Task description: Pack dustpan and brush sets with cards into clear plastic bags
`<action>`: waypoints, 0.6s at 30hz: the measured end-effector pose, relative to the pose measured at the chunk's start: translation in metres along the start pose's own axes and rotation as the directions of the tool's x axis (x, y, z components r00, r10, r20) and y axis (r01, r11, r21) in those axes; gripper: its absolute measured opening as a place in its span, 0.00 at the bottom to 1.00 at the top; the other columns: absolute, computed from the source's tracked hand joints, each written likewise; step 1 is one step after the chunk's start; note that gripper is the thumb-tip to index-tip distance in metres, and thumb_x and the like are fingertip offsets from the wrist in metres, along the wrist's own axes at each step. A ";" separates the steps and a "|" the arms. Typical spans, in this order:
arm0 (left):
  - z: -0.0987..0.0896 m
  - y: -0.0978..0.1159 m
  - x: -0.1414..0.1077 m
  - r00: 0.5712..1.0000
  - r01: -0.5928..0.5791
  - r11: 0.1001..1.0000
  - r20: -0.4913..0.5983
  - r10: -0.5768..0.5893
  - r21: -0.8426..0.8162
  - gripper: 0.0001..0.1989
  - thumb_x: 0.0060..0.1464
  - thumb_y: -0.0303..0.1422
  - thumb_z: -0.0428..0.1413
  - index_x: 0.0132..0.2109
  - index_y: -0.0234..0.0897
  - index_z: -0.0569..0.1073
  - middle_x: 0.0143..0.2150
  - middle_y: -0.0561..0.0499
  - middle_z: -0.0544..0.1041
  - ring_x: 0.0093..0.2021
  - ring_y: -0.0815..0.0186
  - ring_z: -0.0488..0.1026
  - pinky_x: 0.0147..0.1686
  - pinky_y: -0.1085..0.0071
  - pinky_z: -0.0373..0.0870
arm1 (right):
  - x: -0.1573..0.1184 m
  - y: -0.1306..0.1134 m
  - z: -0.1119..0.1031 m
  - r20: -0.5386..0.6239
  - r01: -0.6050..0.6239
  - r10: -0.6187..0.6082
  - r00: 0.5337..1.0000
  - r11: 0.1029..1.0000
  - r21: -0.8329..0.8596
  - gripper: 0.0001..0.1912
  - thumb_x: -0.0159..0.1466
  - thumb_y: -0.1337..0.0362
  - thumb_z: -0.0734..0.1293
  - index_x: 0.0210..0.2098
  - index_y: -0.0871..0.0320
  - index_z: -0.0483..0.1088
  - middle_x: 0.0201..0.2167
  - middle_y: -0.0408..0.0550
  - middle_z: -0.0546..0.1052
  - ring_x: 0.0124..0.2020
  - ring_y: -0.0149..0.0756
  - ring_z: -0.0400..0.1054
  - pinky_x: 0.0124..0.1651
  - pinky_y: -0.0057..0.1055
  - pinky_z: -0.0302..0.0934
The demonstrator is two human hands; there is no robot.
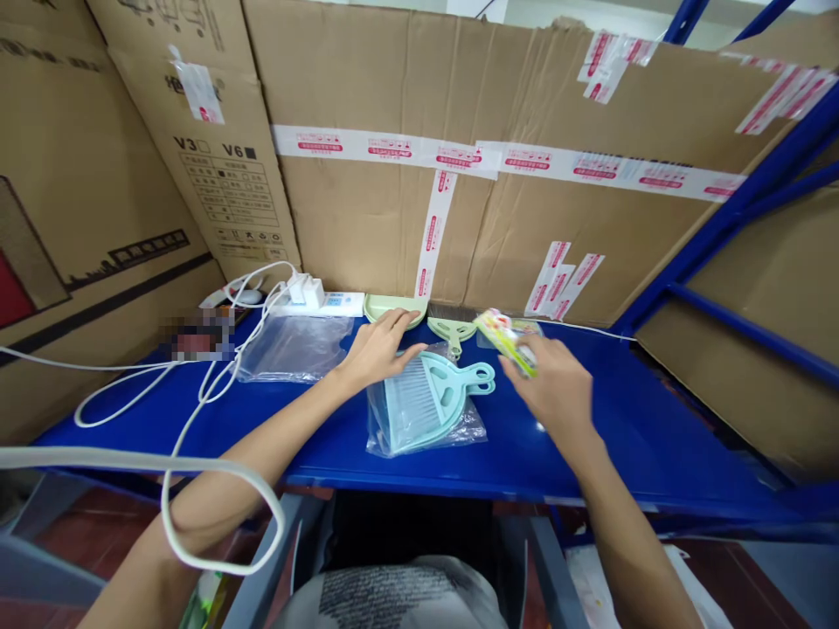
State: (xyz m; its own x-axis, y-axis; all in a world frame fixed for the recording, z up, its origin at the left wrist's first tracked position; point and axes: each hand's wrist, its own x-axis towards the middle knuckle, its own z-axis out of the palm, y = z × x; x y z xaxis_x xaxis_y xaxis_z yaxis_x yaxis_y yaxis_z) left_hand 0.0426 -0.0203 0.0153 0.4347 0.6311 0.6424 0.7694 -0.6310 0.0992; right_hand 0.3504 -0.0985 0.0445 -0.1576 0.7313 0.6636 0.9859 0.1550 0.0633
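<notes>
My left hand [380, 354] is open, palm down with its fingers stretched and thumb apart. It is above the upper left edge of a light blue dustpan and brush set [449, 390], which lies partly in a transparent plastic bag [473, 428]. Whether the fingers touch anything cannot be seen. Beyond the fingertips, a pale green dustpan [393, 307] rests against the cardboard. Beside it lies a pale green hand brush [452, 330], bristles toward the wall. My right hand [556, 384], slightly blurred, grips a colourful printed card [502, 334], tilted above the table.
A flat transparent plastic bag [292, 349] lies on the blue table [629, 411] at left. White cables [253, 328] loop from a power strip [344, 304], and one hangs over my left forearm. Cardboard walls [367, 79] enclose the back. A blue metal frame [695, 245] stands at right.
</notes>
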 end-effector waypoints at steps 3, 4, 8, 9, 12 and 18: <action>-0.001 0.002 -0.001 1.000 -0.015 1.000 -0.002 0.015 0.027 0.26 0.72 0.47 0.53 0.66 0.33 0.68 0.59 0.38 0.78 0.59 0.48 0.78 0.49 0.55 0.80 | -0.038 0.015 -0.025 0.254 -0.286 0.338 0.906 0.933 -0.220 0.15 0.73 0.51 0.68 0.52 0.53 0.71 0.38 0.51 0.82 0.40 0.50 0.77 0.31 0.35 0.53; -0.001 0.003 -0.001 1.000 -0.020 1.000 0.003 0.020 0.023 0.25 0.73 0.46 0.53 0.66 0.33 0.68 0.59 0.38 0.79 0.59 0.49 0.78 0.49 0.55 0.80 | -0.048 0.016 -0.029 0.335 -0.317 0.400 0.853 0.907 -0.276 0.15 0.74 0.51 0.67 0.53 0.53 0.70 0.37 0.50 0.82 0.39 0.50 0.78 0.29 0.34 0.50; 0.004 0.005 -0.002 0.999 -0.023 1.000 0.040 0.022 0.009 0.24 0.73 0.44 0.52 0.66 0.34 0.68 0.59 0.39 0.79 0.60 0.50 0.77 0.51 0.57 0.80 | -0.066 0.008 -0.025 0.499 -0.285 0.449 0.741 0.883 -0.372 0.16 0.76 0.52 0.63 0.56 0.55 0.67 0.43 0.52 0.82 0.40 0.50 0.80 0.29 0.34 0.50; 0.005 0.005 -0.002 0.999 -0.020 1.000 0.048 0.019 0.009 0.23 0.73 0.43 0.52 0.66 0.33 0.68 0.59 0.39 0.79 0.60 0.50 0.77 0.51 0.57 0.80 | -0.066 0.004 -0.021 0.500 -0.266 0.440 0.745 0.885 -0.382 0.16 0.77 0.52 0.62 0.57 0.56 0.66 0.45 0.53 0.82 0.42 0.51 0.81 0.29 0.34 0.52; 0.006 0.005 -0.002 0.998 -0.002 1.000 0.063 0.001 0.008 0.23 0.73 0.42 0.52 0.66 0.33 0.68 0.59 0.40 0.79 0.59 0.50 0.78 0.50 0.58 0.79 | -0.061 -0.006 -0.009 0.475 -0.224 0.403 0.782 0.893 -0.390 0.17 0.77 0.53 0.62 0.57 0.58 0.66 0.45 0.56 0.81 0.44 0.53 0.81 0.30 0.35 0.57; 0.005 0.005 -0.001 0.997 0.019 1.000 0.080 -0.019 -0.007 0.22 0.72 0.40 0.51 0.66 0.34 0.68 0.59 0.40 0.78 0.55 0.53 0.79 0.48 0.60 0.78 | -0.062 -0.012 0.000 0.433 -0.194 0.354 0.829 0.908 -0.372 0.19 0.76 0.53 0.62 0.58 0.59 0.67 0.42 0.59 0.80 0.40 0.53 0.81 0.29 0.35 0.58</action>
State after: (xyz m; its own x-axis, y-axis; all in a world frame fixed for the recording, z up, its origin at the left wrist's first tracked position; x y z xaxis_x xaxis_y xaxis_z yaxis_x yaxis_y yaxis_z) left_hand 0.0479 -0.0221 0.0113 0.4565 0.6770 0.5773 0.7746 -0.6216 0.1165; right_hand 0.3480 -0.1462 0.0026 0.1941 0.9487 0.2495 0.9467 -0.2478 0.2059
